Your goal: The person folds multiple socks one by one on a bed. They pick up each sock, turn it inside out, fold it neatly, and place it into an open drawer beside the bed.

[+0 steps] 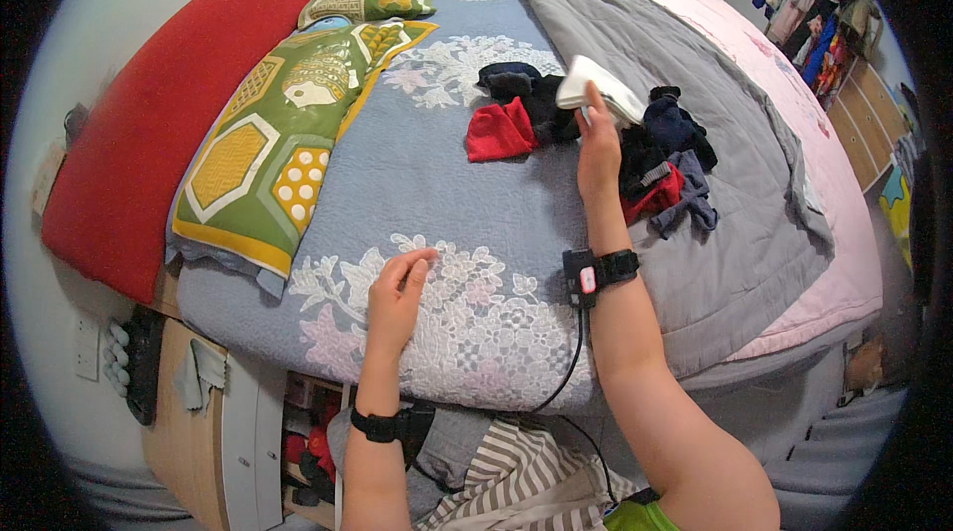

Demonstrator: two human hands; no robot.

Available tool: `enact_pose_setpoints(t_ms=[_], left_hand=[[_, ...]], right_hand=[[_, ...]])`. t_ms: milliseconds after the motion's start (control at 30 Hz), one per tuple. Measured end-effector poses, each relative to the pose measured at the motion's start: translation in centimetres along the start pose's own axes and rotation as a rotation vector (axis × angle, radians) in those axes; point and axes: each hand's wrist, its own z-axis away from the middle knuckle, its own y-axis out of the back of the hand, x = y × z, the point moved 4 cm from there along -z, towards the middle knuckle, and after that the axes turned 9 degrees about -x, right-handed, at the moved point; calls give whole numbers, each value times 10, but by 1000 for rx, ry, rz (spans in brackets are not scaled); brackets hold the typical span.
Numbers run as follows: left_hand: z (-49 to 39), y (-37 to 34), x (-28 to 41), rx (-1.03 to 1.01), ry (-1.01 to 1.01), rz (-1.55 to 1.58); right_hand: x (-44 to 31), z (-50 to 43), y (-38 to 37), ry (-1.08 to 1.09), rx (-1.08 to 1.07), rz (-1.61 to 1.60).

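My right hand (599, 148) grips a folded white cloth item (604, 90), possibly socks, reaching over the bed. Just left of it lie folded black socks (552, 110) and a folded red cloth piece (500, 133). Right of my right wrist is a loose heap of dark socks (674, 121), with a red piece (661, 194) and a grey-blue sock (689, 196) on its near side. My left hand (398, 293) hovers over or rests by the white flower pattern of the blue bedspread (447, 196); which of these, I cannot tell. It holds nothing, its fingers loosely curved.
Green and yellow patterned pillows (253, 151) line the left side before a red headboard (186, 99). A grey quilt (744, 248) covers the bed's right part, over pink bedding (849, 233). A cable (577, 352) runs down from my right wrist device. A bedside cabinet (186, 412) stands lower left.
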Motion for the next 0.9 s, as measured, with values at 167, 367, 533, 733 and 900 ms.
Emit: enact_pose_setpoints(t_ms=[167, 367, 533, 733, 900], left_hand=[[-6, 7, -4, 3, -111, 426], [-4, 15, -16, -95, -139, 954], [0, 19, -27, 27, 7, 1069], [-1, 22, -25, 120, -12, 1067], [1, 20, -23, 128, 42, 1014]], right_hand=[[-19, 27, -79, -110, -461, -85], [-34, 73, -153, -143, -1125, 240], [-29, 93, -159, -176, -1359, 375], [-88, 26, -63, 216, -697, 779], [-97, 12, 86, -93, 599, 1776]])
